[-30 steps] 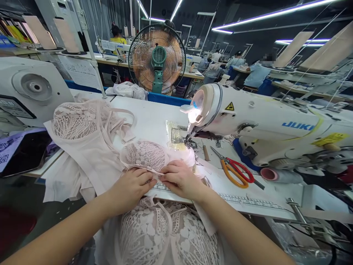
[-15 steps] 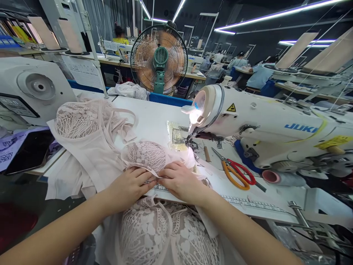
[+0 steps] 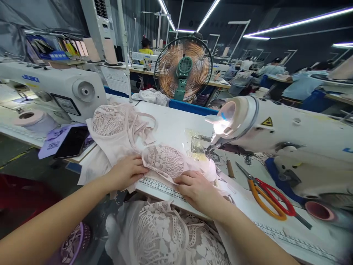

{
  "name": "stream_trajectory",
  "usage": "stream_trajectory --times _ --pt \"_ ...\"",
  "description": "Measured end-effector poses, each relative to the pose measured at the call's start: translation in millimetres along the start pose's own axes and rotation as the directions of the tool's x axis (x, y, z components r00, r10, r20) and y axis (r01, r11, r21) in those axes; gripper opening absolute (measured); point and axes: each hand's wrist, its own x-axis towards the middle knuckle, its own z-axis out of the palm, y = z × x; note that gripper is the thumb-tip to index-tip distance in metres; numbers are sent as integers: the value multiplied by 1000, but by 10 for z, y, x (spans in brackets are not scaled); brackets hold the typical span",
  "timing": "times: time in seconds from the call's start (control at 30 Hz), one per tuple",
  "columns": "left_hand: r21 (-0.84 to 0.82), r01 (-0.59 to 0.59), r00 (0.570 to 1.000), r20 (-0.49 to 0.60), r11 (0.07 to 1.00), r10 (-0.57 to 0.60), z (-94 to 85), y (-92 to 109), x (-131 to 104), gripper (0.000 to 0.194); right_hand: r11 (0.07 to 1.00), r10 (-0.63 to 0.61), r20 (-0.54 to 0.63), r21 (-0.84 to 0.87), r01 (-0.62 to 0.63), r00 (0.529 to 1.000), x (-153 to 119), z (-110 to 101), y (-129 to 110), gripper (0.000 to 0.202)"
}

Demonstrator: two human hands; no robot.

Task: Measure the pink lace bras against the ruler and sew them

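A pale pink lace bra [image 3: 164, 161] lies on the white table in front of the sewing machine needle area. My left hand [image 3: 127, 172] grips its left end, beside the lace cup, with the fingertips partly hidden by the cloth. Bent over the lower edge, to the right of the cup, are the fingers of my right hand [image 3: 196, 188], pinching the fabric. Below the table edge, another lace bra [image 3: 162, 233] rests on my lap. More lace pieces [image 3: 110, 123] are heaped at the left, just beyond my left hand. A printed ruler strip [image 3: 162, 188] runs along the table edge between my hands.
At the right stands a white sewing machine [image 3: 264, 129], its lamp lit. Scissors [image 3: 271, 198] with orange and red handles and a small wooden-handled tool [image 3: 230, 168] lie near it. A phone [image 3: 72, 142] is at left. A fan [image 3: 183, 68] stands behind; people sit farther off.
My left hand has slid left along the bra's edge, away from my right hand; the two were close together before. The view has turned left, so everything appears shifted right.
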Motion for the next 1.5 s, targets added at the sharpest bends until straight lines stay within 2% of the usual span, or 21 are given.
stream_trajectory --times 0.33,0.47,0.57,0.73,0.87,1.07,1.5 --pt "-167 85 993 94 982 -70 -114 -10 -15 22 999 24 -21 46 -23 1000 31 9 -37 27" --pt "-191 146 984 126 971 -123 -142 8 -66 7 998 23 -33 52 -21 999 24 8 -46 27" --pt "-167 193 978 116 967 -175 -118 48 -107 5 998 29 -39 56 -27 999 20 0 -60 26" --pt "-80 311 950 51 947 -308 -28 179 -95 22 998 28 -46 53 -26 999 22 0 -62 26" --pt "-43 376 926 46 925 -375 4 180 -9 25 998 37 -50 54 -34 998 13 15 -58 23" --pt "-40 408 911 73 912 -405 -54 65 106 23 998 24 -56 57 -21 998 28 -5 -75 26" --pt "-57 407 911 95 911 -401 -87 71 103 22 997 45 -16 64 -44 999 29 -33 -95 27"
